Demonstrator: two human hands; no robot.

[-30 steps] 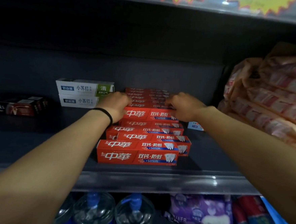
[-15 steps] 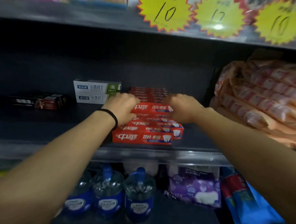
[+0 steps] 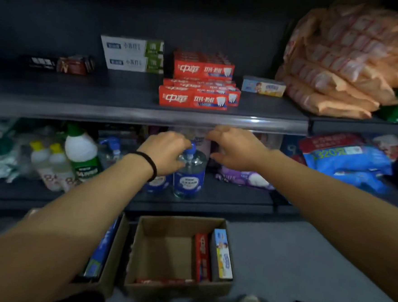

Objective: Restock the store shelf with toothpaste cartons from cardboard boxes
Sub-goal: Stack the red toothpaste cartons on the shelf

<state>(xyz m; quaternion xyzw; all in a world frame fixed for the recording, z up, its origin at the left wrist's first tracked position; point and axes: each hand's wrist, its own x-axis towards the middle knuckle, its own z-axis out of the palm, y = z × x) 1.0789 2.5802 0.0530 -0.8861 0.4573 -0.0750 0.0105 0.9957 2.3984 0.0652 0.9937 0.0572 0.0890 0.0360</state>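
Note:
Red toothpaste cartons [image 3: 199, 87] lie stacked in rows on the dark shelf [image 3: 125, 115]. Below its front edge hang my left hand [image 3: 166, 154] and my right hand [image 3: 237, 147], both with loosely curled fingers and holding nothing. On the floor stands an open cardboard box [image 3: 176, 253]. Inside it a red carton [image 3: 202, 257] and a blue-and-yellow carton [image 3: 222, 254] stand against the right wall, and another red carton [image 3: 165, 281] lies along the near wall.
White-and-green cartons [image 3: 131, 54], dark cartons [image 3: 60, 64], a small pale carton [image 3: 263, 85] and orange packs [image 3: 340, 64] share the shelf. Blue-labelled pump bottles [image 3: 189, 176], white bottles [image 3: 80, 152] and blue packs [image 3: 345, 158] fill the lower shelf. A second box [image 3: 109, 250] stands at left.
Both hands have let go of the red cartons and drawn back and down, below the shelf edge. My view has dropped, bringing the lower shelf and the floor boxes into sight.

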